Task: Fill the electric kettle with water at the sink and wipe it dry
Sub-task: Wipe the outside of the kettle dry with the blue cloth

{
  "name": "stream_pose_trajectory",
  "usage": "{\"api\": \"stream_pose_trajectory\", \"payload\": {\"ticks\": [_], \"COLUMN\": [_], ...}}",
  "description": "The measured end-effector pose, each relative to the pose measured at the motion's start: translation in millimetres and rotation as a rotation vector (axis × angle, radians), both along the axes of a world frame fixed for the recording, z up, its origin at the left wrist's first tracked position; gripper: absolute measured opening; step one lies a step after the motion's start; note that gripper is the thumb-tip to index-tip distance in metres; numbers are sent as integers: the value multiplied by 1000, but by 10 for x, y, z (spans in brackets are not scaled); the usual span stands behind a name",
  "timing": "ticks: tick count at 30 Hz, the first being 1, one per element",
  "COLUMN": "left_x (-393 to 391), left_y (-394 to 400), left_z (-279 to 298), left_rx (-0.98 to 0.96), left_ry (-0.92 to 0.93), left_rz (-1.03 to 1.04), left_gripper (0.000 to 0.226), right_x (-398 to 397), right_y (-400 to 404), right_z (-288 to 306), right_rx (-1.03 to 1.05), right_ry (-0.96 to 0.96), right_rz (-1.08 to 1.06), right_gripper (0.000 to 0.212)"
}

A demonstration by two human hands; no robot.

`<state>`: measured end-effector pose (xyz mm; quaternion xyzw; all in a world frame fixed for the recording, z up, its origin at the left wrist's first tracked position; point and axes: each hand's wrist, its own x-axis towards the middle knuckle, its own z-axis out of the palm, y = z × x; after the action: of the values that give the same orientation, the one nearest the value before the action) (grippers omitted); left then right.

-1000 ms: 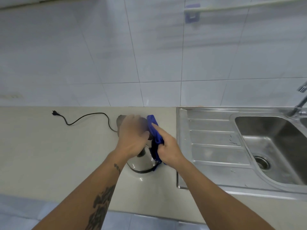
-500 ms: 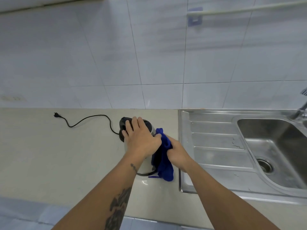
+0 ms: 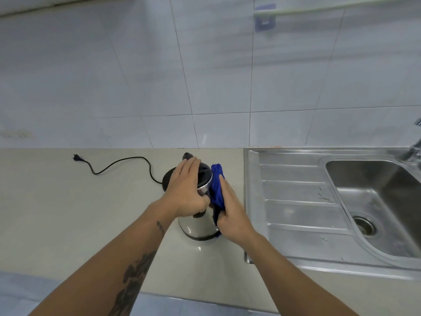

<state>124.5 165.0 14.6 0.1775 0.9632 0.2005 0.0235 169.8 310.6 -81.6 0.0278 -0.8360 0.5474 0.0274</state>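
Far left on the beige tabletop (image 3: 57,213) lies a black plug (image 3: 78,157), its cord (image 3: 123,161) snaking rightward to the black base beside the kettle (image 3: 198,226). The kettle, shiny steel with a dark lid, stands upright on the tabletop a little left of the sink's edge. The left hand (image 3: 188,192) lies over its top, fingers spread across the lid and thumb curled round the near side, clasping the kettle from above. Against the kettle's right flank a blue cloth (image 3: 217,190) is bunched, running from near the lid down toward the base. The right hand (image 3: 230,213) presses that cloth to the steel, fingers wrapped about it, gripping it. Just to the right begins the stainless sink (image 3: 296,201), first its ribbed draining board with a few drops of water on it, then the deep basin with its drain (image 3: 364,225). At the far right edge part of the tap (image 3: 413,147) shows. White tiles cover the wall (image 3: 159,76) behind.
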Motion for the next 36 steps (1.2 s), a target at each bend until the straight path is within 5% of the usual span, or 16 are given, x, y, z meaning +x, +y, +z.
{"api": "stream_pose_trajectory", "payload": {"ticks": [5, 13, 16, 20, 27, 36], "left_x": [-10, 43, 175, 144, 2, -58], "left_y": [-182, -435, -391, -490, -759, -778], "left_z": [58, 158, 78, 105, 179, 163], "left_rx": [-71, -254, -165, -73, -197, -213], "left_ry": [-10, -91, -110, -48, 16, 17], "left_rz": [-141, -183, -19, -75, -193, -167], "left_gripper": [100, 99, 100, 91, 85, 90], "right_x": [3, 33, 63, -36, -42, -22], "right_y": [141, -101, -98, -66, -295, -435], "right_z": [54, 463, 296, 350, 329, 9], "right_rx": [-42, -52, -67, -79, -68, -221], "right_ry": [-281, -46, -118, -167, -113, -392], "right_rz": [-5, 35, -1, -20, 19, -40], "right_gripper": [102, 89, 90, 87, 89, 92]}}
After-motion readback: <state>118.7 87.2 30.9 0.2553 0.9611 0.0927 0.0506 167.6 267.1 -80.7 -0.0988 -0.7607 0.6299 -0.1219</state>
